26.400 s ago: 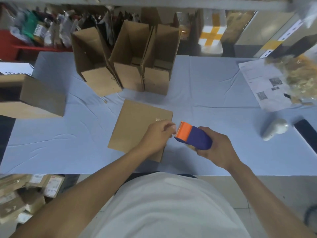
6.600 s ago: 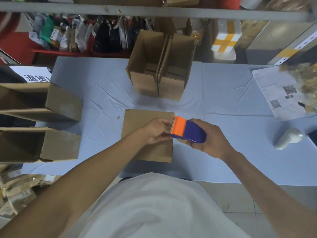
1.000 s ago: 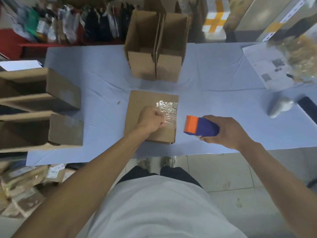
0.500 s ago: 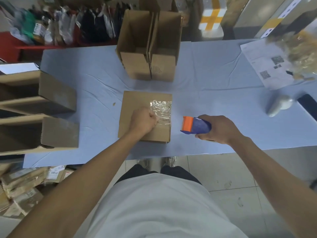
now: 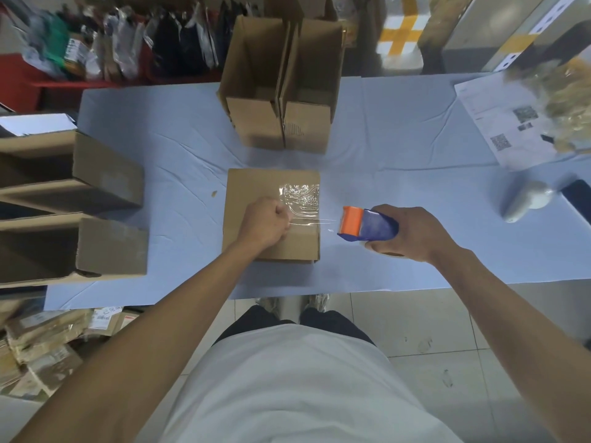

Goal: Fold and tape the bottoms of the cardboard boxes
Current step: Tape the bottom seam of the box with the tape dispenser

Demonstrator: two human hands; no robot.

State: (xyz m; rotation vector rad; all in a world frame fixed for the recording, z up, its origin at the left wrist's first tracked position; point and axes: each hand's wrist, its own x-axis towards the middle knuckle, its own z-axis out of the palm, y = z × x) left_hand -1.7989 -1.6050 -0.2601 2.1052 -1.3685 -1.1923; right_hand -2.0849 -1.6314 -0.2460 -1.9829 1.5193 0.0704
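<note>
Since half a second ago I have drawn the orange-and-purple tape dispenser (image 5: 367, 226) rightward off the flat brown cardboard box (image 5: 271, 215), which lies mid-table near my edge. A clear tape strand (image 5: 315, 222) now spans the gap, so the strip needs cutting. My right hand (image 5: 412, 233) is wrapped around the dispenser. My left hand (image 5: 263, 223) is fisted, pressing the tape onto the box.

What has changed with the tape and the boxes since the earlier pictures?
The tape dispenser, gripped by the right hand, moved right off the box, leaving crinkled clear tape. The left hand now rests fisted on the box. Two open boxes stay behind.
</note>
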